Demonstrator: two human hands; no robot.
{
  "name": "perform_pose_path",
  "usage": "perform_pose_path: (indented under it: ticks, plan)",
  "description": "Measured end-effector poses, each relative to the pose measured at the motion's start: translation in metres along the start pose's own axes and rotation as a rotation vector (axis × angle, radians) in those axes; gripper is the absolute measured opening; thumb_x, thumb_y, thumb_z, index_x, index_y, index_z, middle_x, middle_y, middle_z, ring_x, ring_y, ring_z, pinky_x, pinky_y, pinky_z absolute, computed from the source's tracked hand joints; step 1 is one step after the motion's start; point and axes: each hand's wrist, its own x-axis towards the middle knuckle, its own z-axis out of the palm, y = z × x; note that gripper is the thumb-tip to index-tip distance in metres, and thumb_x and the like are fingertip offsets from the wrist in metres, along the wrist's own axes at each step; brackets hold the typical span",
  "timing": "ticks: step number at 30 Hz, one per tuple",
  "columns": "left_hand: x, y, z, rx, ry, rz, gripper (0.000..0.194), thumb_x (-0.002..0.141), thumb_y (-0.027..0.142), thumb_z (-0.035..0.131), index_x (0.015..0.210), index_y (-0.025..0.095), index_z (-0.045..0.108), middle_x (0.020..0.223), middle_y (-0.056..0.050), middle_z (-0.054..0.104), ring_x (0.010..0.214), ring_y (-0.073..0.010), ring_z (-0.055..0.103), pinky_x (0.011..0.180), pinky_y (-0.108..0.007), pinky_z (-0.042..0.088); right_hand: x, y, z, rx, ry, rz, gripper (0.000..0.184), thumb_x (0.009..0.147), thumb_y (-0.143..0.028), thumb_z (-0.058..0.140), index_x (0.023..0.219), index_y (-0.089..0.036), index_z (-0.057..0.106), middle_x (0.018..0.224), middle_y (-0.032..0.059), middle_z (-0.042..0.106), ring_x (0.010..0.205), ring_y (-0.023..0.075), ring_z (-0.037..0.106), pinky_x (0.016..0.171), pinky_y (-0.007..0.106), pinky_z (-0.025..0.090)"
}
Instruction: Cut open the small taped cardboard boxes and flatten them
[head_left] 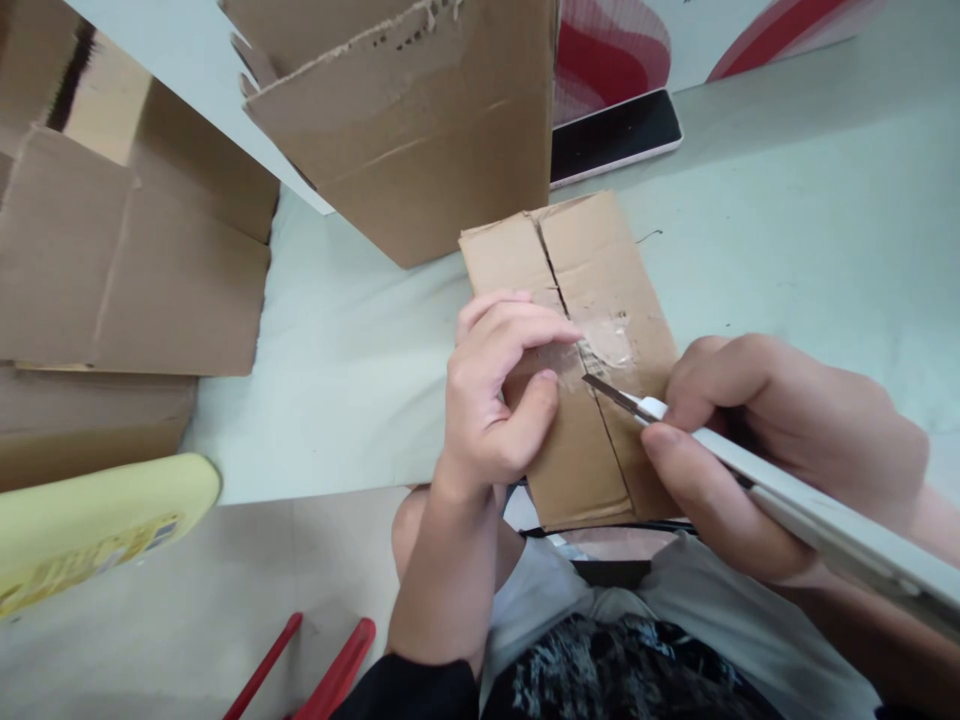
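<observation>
A small cardboard box (pixel 570 460) lies before me, with a seam down its middle and clear tape (pixel 611 340) across it. My left hand (pixel 506 385) rests on the box's left half. Its fingers are curved, the thumb stands apart from them, and the fingertips are near the torn tape. My right hand (pixel 780 430) is closed around a white utility knife (pixel 750 465). The knife's blade (pixel 611 392) is out, its tip at the seam just below the tape. Part of the right-hand fingers is hidden behind the handle.
A taller open cardboard box (pixel 450 130) stands behind the small one, beside a dark-screened phone (pixel 619 138). More cardboard boxes (pixel 127 250) are at the left. A yellow-green object (pixel 105 520) sits at the lower left, above red bars (pixel 330 670). The table cover (pixel 360 400) is pale green.
</observation>
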Motion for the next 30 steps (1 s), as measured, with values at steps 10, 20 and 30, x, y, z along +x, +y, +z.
perform_pose_path:
  ticks: [10,20,30]
  plan:
    - [0.002,0.003,0.001,-0.042,0.004,0.001,0.02,0.089,0.026,0.052,0.103,0.03,0.066,0.1,-0.002,0.076,0.108,-0.0281,0.066,0.111,-0.056,0.048,-0.001,0.001,0.001,0.049,0.0,0.044,0.017,0.081,-0.012,0.058,0.082,-0.025,0.047,0.052,-0.0073,0.053,0.041,0.0062,0.046,0.039,0.019,0.037]
    - [0.003,0.005,0.001,-0.064,0.011,-0.017,0.024,0.084,0.019,0.051,0.099,0.028,0.067,0.099,-0.002,0.076,0.101,-0.027,0.068,0.111,-0.055,0.048,-0.008,0.001,0.005,0.021,0.045,0.059,0.016,0.083,-0.013,0.06,0.082,-0.027,0.051,0.057,-0.0055,0.055,0.042,0.0067,0.046,0.036,0.024,0.037]
    - [0.004,0.002,0.001,-0.108,0.027,0.03,0.024,0.083,0.017,0.053,0.099,0.027,0.068,0.098,-0.001,0.077,0.101,-0.0241,0.067,0.11,-0.049,0.049,-0.01,0.003,0.012,0.031,0.102,0.075,0.013,0.085,-0.02,0.059,0.082,-0.027,0.049,0.055,-0.0074,0.051,0.043,0.0069,0.042,0.042,0.023,0.035]
